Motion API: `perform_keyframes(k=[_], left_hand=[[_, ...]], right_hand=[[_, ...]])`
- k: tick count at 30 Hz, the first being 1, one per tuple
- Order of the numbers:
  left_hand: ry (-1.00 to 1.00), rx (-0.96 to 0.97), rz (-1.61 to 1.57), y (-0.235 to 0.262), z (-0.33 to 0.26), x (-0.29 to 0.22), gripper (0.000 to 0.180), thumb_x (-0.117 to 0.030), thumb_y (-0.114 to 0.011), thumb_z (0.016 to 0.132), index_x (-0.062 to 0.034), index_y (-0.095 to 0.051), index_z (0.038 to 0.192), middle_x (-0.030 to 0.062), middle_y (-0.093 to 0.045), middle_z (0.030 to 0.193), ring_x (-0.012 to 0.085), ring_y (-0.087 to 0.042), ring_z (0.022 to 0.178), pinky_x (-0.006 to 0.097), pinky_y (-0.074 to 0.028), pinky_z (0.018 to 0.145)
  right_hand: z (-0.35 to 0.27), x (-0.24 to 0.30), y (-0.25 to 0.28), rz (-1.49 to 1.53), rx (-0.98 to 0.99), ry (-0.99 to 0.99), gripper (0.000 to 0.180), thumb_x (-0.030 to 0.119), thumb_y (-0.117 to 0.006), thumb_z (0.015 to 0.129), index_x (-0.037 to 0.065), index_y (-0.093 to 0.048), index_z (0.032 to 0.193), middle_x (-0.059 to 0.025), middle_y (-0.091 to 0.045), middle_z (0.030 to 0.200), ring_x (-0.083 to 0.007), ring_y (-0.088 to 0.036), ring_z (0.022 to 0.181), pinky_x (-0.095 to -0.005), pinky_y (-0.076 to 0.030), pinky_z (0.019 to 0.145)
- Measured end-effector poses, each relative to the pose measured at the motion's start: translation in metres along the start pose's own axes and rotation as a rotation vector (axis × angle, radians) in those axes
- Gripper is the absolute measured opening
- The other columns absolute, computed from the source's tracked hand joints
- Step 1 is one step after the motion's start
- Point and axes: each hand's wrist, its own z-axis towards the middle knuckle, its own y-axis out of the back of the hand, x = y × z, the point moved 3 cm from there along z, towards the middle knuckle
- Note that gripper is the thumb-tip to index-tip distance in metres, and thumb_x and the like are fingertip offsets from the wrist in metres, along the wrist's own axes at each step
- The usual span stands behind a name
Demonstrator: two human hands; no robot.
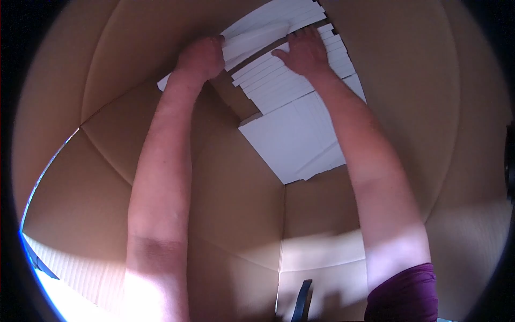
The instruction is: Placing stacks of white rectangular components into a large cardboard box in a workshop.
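Observation:
Deep inside a large cardboard box, my left hand (pixel 203 58) is closed round the near edge of some white flat pieces (pixel 252 44), which look like folded card. Their loose ends fan out to its right, and a white corner (pixel 163 82) pokes out on its left. My right hand (pixel 308 52) lies with fingers stretched and thumb apart on a row of overlapping white flat pieces (pixel 279 80). Its fingertips reach the gap between this row and the farther one. Nearer to me, a broad white flat piece (pixel 292 134) lies on the box bottom.
Tall brown cardboard walls (pixel 407 80) surround both arms. A dark strap-like thing (pixel 303 300) hangs at the lower middle. Bright light comes in past the box's edge (pixel 43 166) at the lower left.

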Motion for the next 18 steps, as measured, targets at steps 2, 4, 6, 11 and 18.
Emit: perform_keyframes(k=[2, 4, 6, 11, 18], left_hand=[[0.003, 0.011, 0.020, 0.001, -0.006, 0.006, 0.033, -0.007, -0.053, 0.085, -0.0064, -0.066, 0.115, 0.0182, -0.068, 0.114, 0.0354, -0.066, 0.106, 0.045, -0.054, 0.093], [-0.086, 0.000, 0.092, 0.001, -0.002, -0.002, 0.031, -0.007, -0.053, 0.086, -0.0056, -0.068, 0.113, 0.0179, -0.068, 0.114, 0.0354, -0.066, 0.105, 0.045, -0.054, 0.092], [-0.040, 0.024, 0.073, -0.002, -0.005, -0.009, 0.030, -0.007, -0.053, 0.086, -0.0056, -0.068, 0.112, 0.0178, -0.068, 0.114, 0.0354, -0.066, 0.105, 0.045, -0.055, 0.091], [0.038, 0.056, 0.066, -0.002, -0.015, -0.017, 0.028, -0.007, -0.053, 0.086, -0.0054, -0.068, 0.110, 0.0175, -0.069, 0.111, 0.0354, -0.067, 0.104, 0.045, -0.056, 0.088], [0.034, 0.032, 0.131, -0.006, -0.014, -0.030, 0.030, -0.010, -0.056, 0.087, -0.0074, -0.066, 0.116, 0.0163, -0.070, 0.109, 0.0334, -0.069, 0.102, 0.045, -0.057, 0.086]], right_hand=[[0.008, 0.006, 0.013, 0.021, 0.137, 0.002, 0.069, 0.057, -0.061, 0.090, -0.001, -0.062, 0.128, -0.0203, -0.057, 0.136, -0.0335, -0.046, 0.134, -0.0449, -0.024, 0.120], [0.009, -0.003, 0.013, 0.011, 0.268, -0.007, 0.075, 0.062, -0.063, 0.086, -0.001, -0.062, 0.127, -0.0203, -0.056, 0.136, -0.0336, -0.046, 0.132, -0.0435, -0.025, 0.120], [0.008, -0.004, 0.018, -0.020, 0.199, -0.030, 0.078, 0.064, -0.064, 0.085, -0.003, -0.062, 0.125, -0.0210, -0.059, 0.132, -0.0333, -0.048, 0.131, -0.0434, -0.026, 0.119], [0.013, -0.004, 0.023, 0.018, 0.321, -0.052, 0.077, 0.062, -0.066, 0.083, -0.002, -0.063, 0.125, -0.0202, -0.060, 0.132, -0.0314, -0.048, 0.131, -0.0434, -0.027, 0.118], [0.013, -0.006, 0.022, 0.031, 0.223, -0.039, 0.075, 0.060, -0.069, 0.082, -0.002, -0.064, 0.123, -0.0201, -0.062, 0.127, -0.0317, -0.052, 0.126, -0.0402, -0.032, 0.114]])
